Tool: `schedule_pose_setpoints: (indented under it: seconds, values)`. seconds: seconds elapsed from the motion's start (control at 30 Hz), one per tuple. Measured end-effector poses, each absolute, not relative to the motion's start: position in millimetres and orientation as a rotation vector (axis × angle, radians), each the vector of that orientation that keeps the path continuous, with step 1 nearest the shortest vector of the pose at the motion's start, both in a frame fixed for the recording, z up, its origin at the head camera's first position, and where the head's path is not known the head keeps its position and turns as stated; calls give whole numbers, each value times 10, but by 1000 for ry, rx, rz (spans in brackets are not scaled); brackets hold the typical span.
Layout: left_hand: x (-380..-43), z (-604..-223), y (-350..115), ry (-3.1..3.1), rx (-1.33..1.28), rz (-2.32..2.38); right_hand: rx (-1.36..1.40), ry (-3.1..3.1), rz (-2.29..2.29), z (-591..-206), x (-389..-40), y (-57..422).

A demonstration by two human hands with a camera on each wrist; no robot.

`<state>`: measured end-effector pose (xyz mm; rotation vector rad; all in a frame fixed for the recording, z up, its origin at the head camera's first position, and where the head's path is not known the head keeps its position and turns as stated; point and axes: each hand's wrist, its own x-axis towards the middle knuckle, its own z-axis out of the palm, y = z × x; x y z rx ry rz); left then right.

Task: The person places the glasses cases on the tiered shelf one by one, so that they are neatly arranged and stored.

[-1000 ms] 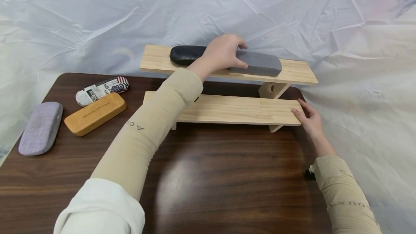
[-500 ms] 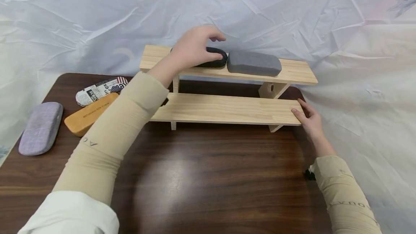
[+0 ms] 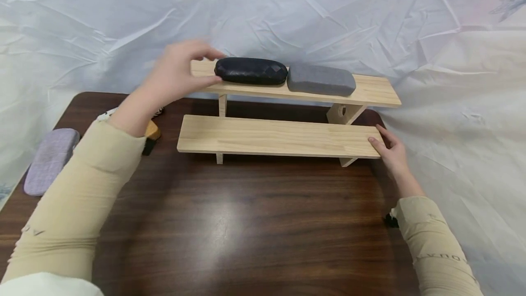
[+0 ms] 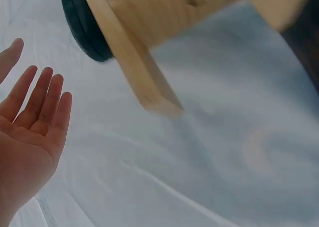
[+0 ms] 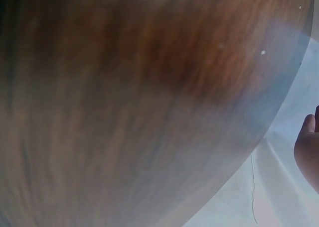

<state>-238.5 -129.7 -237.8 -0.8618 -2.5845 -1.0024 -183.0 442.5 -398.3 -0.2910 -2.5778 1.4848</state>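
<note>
A two-tier wooden shelf [image 3: 279, 136] stands on the table. On its upper board, a black glasses case [image 3: 250, 71] lies end to end with a grey glasses case [image 3: 321, 80]. My left hand [image 3: 174, 70] is at the left end of the black case, thumb and fingers spread. In the left wrist view the palm and straight fingers [image 4: 36, 95] hold nothing, with a gap to the dark case [image 4: 87, 28]. My right hand [image 3: 393, 154] grips the right end of the lower board, thumb on top; the right wrist view catches only part of it.
A lilac fabric case [image 3: 51, 161] lies at the table's left. Behind my left forearm, an orange case [image 3: 153, 130] and a newsprint-patterned case [image 3: 107, 114] are mostly hidden. The dark wood table [image 3: 263, 223] meets a wrinkled white sheet [image 3: 328, 8] at the back.
My left hand has moved left along the upper board, from between the two cases to the black case's left end, uncovering both. My right hand and the shelf have stayed put.
</note>
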Motion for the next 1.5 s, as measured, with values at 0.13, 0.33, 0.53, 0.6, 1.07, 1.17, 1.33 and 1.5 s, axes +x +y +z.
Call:
schedule_pose_setpoints:
  seconds: [0.13, 0.33, 0.53, 0.6, 1.07, 1.17, 1.33, 1.5]
  values:
    - [-2265, -2511, -1619, -2614, -785, -963, -287, -2577, 1486, -4006, -1842, 4443]
    - [-2134, -2783, -2087, -2649, -640, -937, -300, -2570, 1500, -4019, -1846, 4460]
    - [-2046, -3033, -2455, -2704, -478, -952, -310, -2530, 1562, -4024, -1843, 4477]
    - [-2023, -3107, -2549, -2709, -445, -947, -317, -2524, 1570, -4030, -1844, 4479]
    - [-1874, -3564, -3031, -2854, -290, -868, -364, -2542, 1537, -4008, -1866, 4438]
    - [-1858, -3642, -3093, -2886, -280, -862, -377, -2550, 1531, -3986, -1862, 4421]
    - [-1847, -3763, -3192, -2959, -271, -847, -378, -2608, 1469, -3953, -1848, 4406]
    - [-1831, -3881, -3259, -2982, -304, -838, -359, -2588, 1490, -3968, -1847, 4418]
